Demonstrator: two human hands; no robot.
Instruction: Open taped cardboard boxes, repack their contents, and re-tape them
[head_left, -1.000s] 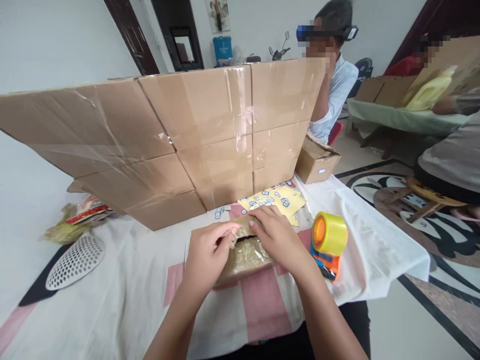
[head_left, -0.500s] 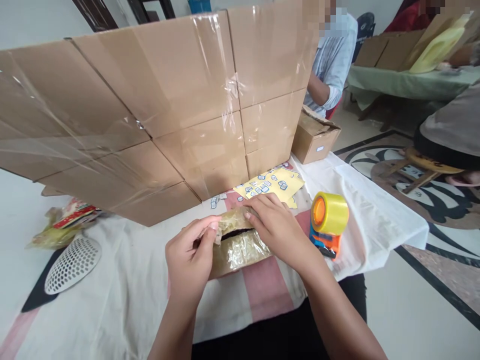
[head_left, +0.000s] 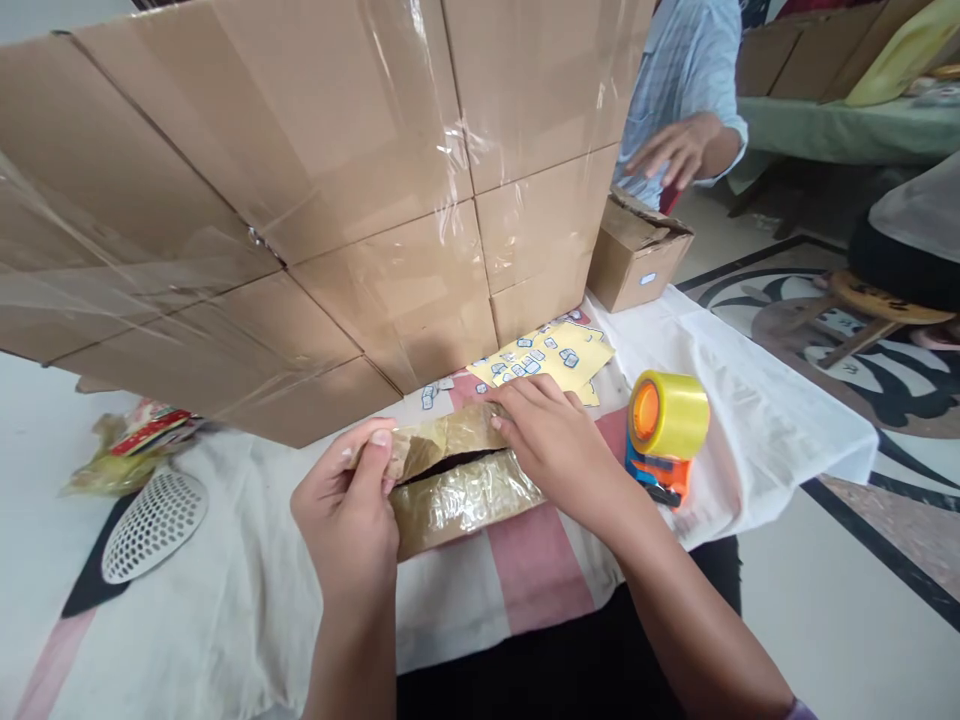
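Observation:
A small cardboard box (head_left: pixel 465 500), its top covered with shiny brown packing tape, lies on the cloth in front of me. A dark slit runs along its top between two flaps. Thumb and fingers of my left hand (head_left: pixel 349 490) pinch the left end of the far flap (head_left: pixel 442 440), where the tape looks crinkled. My right hand (head_left: pixel 544 435) grips the box's right end, fingers over the far edge and thumb on top. To its right stands a tape dispenser (head_left: pixel 660 480) with a roll of yellowish tape (head_left: pixel 679 415).
Large taped-together cartons (head_left: pixel 375 220) form a wall behind the box. Yellow patterned paper (head_left: pixel 566 355) lies at their foot. Another carton (head_left: pixel 637 260) stands at back right, near a co-worker's hand (head_left: pixel 679 150). A perforated white piece (head_left: pixel 154 525) and plastic packets (head_left: pixel 142 440) lie left.
My left hand has moved left with the flap's end, and the dark slit looks longer. My right hand stays on the box. The co-worker's hand now reaches over the back carton.

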